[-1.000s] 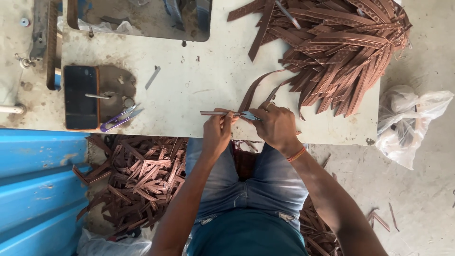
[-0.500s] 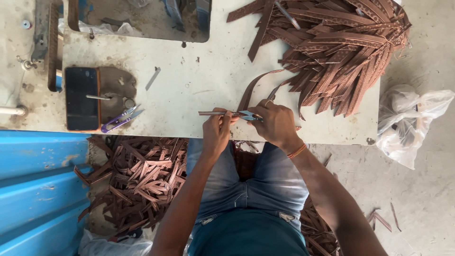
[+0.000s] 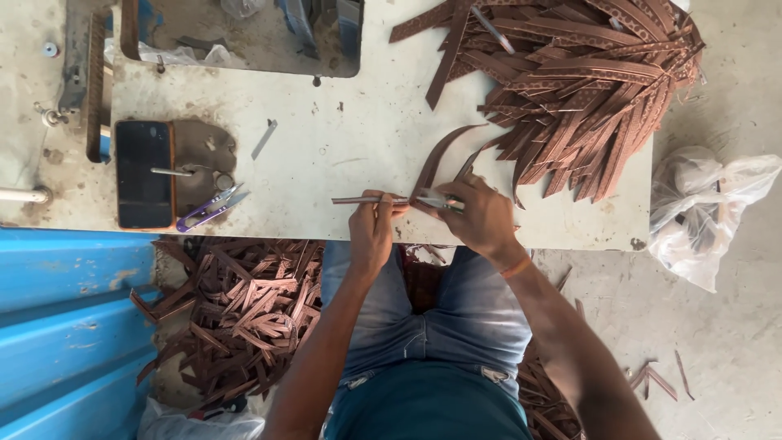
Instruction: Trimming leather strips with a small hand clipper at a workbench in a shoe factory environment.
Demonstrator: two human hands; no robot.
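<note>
Left hand (image 3: 371, 231) pinching brown strap (image 3: 362, 200); right hand (image 3: 482, 218) gripping, apparently, small tool (image 3: 440, 202).

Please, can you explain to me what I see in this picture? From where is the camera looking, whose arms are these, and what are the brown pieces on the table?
The camera sits on a person's head and looks straight down, so the arms and jeans are that person's own. The left hand and right hand together hold one thin brown strip at the near edge of a worn white table. A big pile of similar brown strips lies at the table's far right. On its left lie a black phone and small purple-handled snips. More strips lie on the floor, and a plastic bag sits to the right.
</note>
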